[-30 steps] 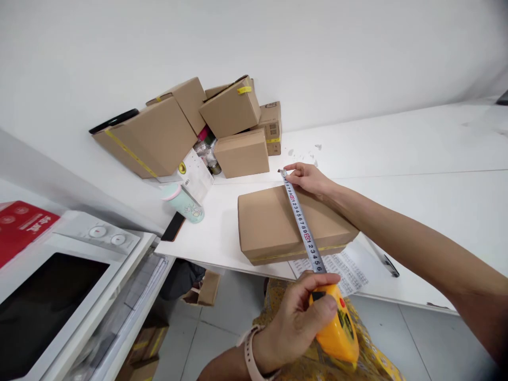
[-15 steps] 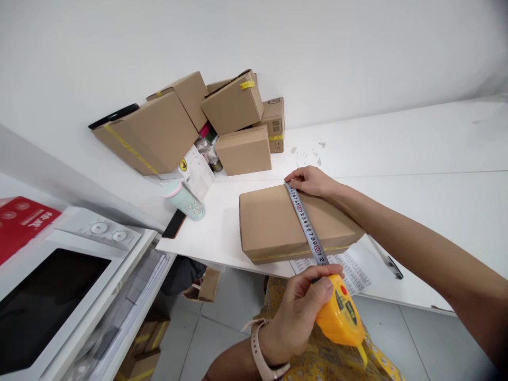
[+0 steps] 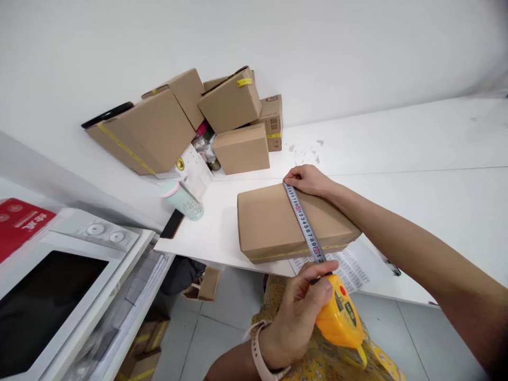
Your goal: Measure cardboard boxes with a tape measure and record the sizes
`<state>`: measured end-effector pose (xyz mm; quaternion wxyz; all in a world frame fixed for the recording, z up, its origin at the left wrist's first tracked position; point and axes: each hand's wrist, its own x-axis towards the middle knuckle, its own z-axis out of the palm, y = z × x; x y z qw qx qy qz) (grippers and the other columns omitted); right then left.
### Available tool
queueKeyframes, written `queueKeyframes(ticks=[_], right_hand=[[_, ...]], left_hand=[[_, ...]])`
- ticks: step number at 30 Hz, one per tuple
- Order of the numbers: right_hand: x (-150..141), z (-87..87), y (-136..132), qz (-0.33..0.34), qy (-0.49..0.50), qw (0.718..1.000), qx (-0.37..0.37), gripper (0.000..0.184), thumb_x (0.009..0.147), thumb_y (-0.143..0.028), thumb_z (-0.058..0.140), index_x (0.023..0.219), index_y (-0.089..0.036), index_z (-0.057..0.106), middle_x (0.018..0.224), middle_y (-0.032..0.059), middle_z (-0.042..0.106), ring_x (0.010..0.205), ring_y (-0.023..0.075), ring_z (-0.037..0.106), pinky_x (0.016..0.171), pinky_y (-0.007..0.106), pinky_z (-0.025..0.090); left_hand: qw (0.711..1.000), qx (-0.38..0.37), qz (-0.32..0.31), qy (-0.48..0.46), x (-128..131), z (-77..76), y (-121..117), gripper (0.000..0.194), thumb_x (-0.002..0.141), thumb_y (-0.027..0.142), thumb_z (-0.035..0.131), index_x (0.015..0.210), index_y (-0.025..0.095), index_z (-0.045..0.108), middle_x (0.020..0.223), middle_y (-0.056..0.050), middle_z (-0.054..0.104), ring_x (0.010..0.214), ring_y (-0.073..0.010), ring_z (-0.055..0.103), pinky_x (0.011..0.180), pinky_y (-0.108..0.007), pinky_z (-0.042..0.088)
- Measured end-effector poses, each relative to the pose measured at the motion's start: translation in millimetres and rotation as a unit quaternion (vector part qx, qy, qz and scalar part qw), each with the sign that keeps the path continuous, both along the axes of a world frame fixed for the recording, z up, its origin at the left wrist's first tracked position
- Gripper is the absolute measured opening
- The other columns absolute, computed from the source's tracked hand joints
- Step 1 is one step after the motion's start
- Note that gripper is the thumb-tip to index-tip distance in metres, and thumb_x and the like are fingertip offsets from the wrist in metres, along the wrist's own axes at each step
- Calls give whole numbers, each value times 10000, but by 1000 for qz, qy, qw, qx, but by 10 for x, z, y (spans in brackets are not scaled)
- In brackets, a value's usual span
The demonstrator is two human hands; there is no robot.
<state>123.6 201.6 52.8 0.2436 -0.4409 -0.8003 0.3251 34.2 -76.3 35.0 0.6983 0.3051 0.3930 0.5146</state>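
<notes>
With the brown carton (image 3: 265, 217) taken as the clock's centre, it is found lying near the front edge of the white tabletop (image 3: 436, 196), top face up. At six o'clock, the orange case of a tape measure (image 3: 341, 317) is gripped by the left hand (image 3: 304, 309), its fingers and thumb closed around it; a pale wristband (image 3: 260, 353) is worn on that wrist. At twelve o'clock, the free end of the blade (image 3: 304, 225) is pinched by the right hand (image 3: 309, 179) at the carton's far top edge. The blade is stretched straight across the top face between the two hands; whether it is pressed flat cannot be told. At four o'clock, a printed sheet (image 3: 351, 270) is partly covered by the carton. At nine o'clock, a mint tumbler (image 3: 186, 201) is seen standing beside a dark flat object (image 3: 172, 224), and at ten o'clock several cardboard boxes (image 3: 177, 124) are gathered near the wall
</notes>
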Motion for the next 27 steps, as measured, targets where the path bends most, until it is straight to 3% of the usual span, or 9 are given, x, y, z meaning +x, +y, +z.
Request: queueKeyframes(ticks=[10,14,17,20,23,25,27], right_hand=[[-22,-26,13,2,23,999,-22,152,854,-269,638,821,-154,732,851,64,732,785,189,635,726,287,475],[228,145,-21,-38,218,972,-76,342,900,-459,631,1059,-173,730,914,81,733,823,182,656,807,308,535],[696,176,-223,-113,355,926,-58,486,934,-599,541,1137,-191,711,1005,104,730,917,199,680,919,363,542],[1179,-107,-616,-211,365,906,-50,469,916,-619,564,1052,-211,749,1053,130,733,1001,251,683,1001,426,512],[1423,-581,-1079,-256,296,909,-142,508,911,-673,515,1050,-255,769,1191,157,711,1093,316,663,1070,490,463],[1428,-831,-1345,-212,241,928,-191,563,937,-701,408,1183,-313,732,1329,97,659,1185,340,623,1131,559,392],[1358,-933,-1530,-121,230,946,-196,588,960,-688,346,1329,-343,647,1422,46,597,1257,341,575,1140,573,383]], left_hand=[[1000,7,-5,9,-21,19,32,424,829,482,735,1167,228,758,1250,-96,627,1139,-267,570,997,-358,446],[997,59,-4,59,-330,107,-89,443,816,481,732,1168,214,763,1246,-113,642,1144,-300,583,999,-379,474],[981,100,120,116,-729,138,-273,464,708,482,813,1094,226,794,1339,-122,627,1096,-332,628,914,-387,546],[953,70,262,133,-1071,58,-387,516,691,539,809,1113,245,785,1491,-111,521,982,-308,689,750,-350,599],[940,27,312,133,-1232,-140,-376,525,706,549,802,1109,212,784,1548,-112,452,1141,-331,645,757,-293,595],[945,-1,304,121,-1270,-288,-335,501,731,532,791,1094,187,786,1492,-132,518,1187,-336,623,785,-284,590],[957,-24,272,98,-1308,-377,-290,491,752,523,773,1094,171,784,1311,-160,660,1077,-325,678,752,-306,597]])
